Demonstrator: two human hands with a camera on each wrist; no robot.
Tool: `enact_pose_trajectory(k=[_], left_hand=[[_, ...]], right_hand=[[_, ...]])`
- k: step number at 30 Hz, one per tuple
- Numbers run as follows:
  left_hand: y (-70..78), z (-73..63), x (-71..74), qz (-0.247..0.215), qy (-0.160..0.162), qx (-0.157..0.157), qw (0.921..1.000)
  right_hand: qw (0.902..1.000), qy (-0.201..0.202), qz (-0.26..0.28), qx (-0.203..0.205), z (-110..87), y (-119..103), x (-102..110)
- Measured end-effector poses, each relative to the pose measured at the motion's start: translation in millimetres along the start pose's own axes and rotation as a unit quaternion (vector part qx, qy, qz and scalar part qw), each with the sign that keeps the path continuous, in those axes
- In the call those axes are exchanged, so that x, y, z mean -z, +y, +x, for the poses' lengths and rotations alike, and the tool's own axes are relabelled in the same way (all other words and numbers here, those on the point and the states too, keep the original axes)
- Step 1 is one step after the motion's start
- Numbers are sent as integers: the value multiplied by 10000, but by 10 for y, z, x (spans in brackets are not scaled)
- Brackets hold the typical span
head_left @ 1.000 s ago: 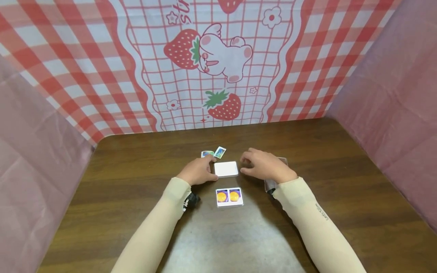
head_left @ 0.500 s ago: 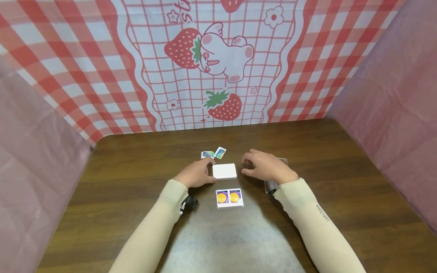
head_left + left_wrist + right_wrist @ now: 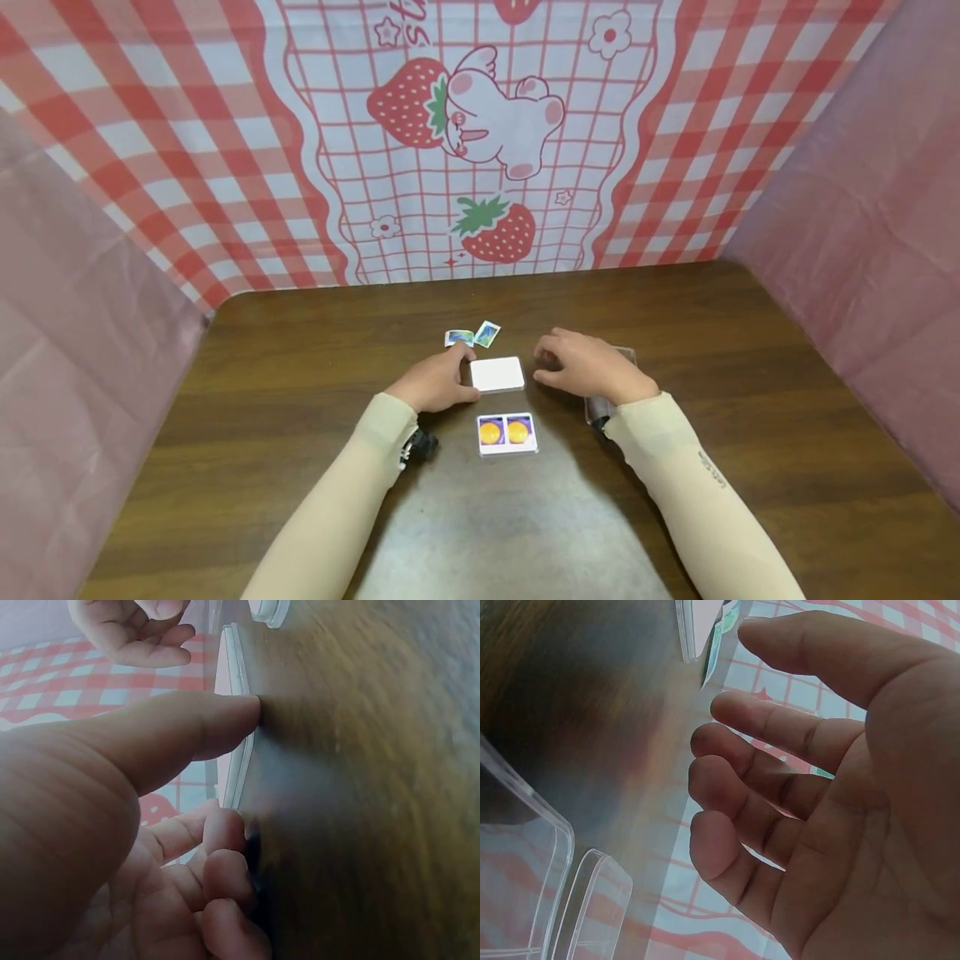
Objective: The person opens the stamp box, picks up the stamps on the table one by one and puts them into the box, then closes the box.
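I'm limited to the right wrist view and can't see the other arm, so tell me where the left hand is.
Observer: The left hand is at the left end of the white-topped case, its thumb toward the near side.
Operator: Report anything lying closer to the person than that case.
Observer: A flat picture case lies there, showing two orange rounds side by side.
Operator: Now check the left cuff for me.
Observer: A dark device shows at the left cuff, on the side facing the right arm.
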State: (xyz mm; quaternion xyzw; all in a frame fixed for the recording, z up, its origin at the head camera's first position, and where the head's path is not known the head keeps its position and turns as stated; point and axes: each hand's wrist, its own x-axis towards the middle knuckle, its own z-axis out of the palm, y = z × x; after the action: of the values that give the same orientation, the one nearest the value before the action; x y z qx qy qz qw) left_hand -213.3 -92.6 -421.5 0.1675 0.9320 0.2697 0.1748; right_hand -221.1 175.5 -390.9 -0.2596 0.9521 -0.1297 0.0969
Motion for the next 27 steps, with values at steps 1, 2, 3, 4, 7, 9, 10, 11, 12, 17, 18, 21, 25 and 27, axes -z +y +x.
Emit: enact_pose_trajectory(k=[1,2,3,4,7,9,10,11,12,17,18,21,25,27], left_hand=[[0,2,-1,16,4,1,10000],[-2,4,-1,19,4,1,10000],[-1,3,1,18,0,9,10000],[-3,4,3,18,-2,8,10000],[-13,2,7,40,-32,15,10000],[-14,-4,14,42,-46,13,10000],[-14,-6,15,41,-54,14,10000],[-12,-10,18,34,-61,19,10000],[-10,-13,22,26,-59,18,10000],[-4,-18,28,14,-78,49,10000],[-3,-17,26,11,-86,46,10000],[-2,-13,21,-24,-98,57,9999],[-6,-5,12,8,-87,57,9999],[-4,-1,8,18,-84,56,9999]], right_hand=[[10000,12,5,-9,-1,0,-2],[10000,29,8,-3,-1,-2,-2],[10000,49,11,1,3,0,-4],[10000,79,7,11,5,0,-3],[9993,348,97,-8,20,4,0],[9975,685,187,-55,34,4,2],[9957,889,234,-83,42,4,0],[9934,1107,290,-118,56,2,-4],[9907,1316,318,-144,73,-3,-10],[9784,1965,589,-266,226,-79,-25],[9777,1985,628,-293,267,-103,-21],[9802,1841,606,-415,414,-170,-17],[9888,1311,365,-609,604,-237,-44],[9920,1022,226,-700,675,-263,-71]])
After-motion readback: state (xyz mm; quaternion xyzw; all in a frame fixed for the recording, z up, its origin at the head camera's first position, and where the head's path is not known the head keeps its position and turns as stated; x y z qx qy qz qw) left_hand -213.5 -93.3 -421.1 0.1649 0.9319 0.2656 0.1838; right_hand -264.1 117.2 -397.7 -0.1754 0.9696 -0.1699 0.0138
